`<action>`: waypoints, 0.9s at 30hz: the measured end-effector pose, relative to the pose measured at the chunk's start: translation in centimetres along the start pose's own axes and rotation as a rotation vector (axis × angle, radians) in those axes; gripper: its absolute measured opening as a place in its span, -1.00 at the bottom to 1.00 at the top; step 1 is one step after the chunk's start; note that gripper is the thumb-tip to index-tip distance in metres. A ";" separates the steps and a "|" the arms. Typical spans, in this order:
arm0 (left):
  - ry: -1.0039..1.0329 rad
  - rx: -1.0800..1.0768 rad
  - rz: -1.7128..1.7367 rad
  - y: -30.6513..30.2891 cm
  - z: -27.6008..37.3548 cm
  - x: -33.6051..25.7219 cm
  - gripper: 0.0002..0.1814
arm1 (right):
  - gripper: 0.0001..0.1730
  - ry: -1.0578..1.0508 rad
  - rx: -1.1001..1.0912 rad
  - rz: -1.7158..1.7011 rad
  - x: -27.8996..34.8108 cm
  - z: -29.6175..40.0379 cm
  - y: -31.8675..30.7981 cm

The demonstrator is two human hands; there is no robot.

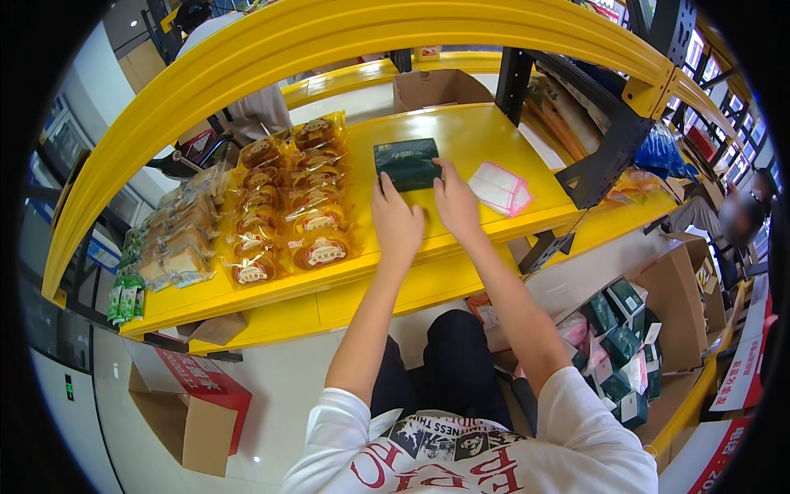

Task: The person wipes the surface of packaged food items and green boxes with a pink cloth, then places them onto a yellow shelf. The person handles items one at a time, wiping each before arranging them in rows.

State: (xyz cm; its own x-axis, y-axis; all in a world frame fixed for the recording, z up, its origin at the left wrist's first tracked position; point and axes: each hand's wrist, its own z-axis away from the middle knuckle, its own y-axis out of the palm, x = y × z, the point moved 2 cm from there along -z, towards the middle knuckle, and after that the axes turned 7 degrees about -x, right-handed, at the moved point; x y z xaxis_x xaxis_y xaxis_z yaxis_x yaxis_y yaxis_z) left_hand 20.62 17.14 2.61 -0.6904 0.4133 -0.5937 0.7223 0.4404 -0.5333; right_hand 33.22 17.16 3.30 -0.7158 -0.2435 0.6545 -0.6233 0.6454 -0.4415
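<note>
A dark green soft pack of tissues (406,162) is on the yellow shelf in front of me, its top face bearing pale writing. The fingers of my left hand (395,222) reach its near left edge, with the thumb held apart from it. At its right side, the fingertips of my right hand (455,200) press against the edge, so the pack sits between both hands. To the right of my right hand lies a white pack with pink edging (501,188). Left of the pack stand rows of round cakes in clear and yellow wrappers (321,247).
Packaged bread slices (179,253) and green sachets (126,296) line the shelf's left end. A yellow beam (345,28) arches overhead. An open carton (673,302) of green and pink packs stands at lower right. A red and white carton (210,395) sits on the floor. People are nearby.
</note>
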 end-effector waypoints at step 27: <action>0.202 -0.345 -0.113 5.4 -5.7 2.6 -0.37 | -0.50 0.111 -0.090 -0.098 -0.7 -4.7 2.8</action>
State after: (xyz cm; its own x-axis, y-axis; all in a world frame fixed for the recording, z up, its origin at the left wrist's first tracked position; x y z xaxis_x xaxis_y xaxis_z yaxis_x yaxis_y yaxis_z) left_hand 22.53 25.14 1.63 -0.7837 0.4798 -0.3945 0.6088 0.7194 -0.3344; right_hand 33.45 22.56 4.46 -0.6107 -0.2301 0.7577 -0.6539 0.6863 -0.3185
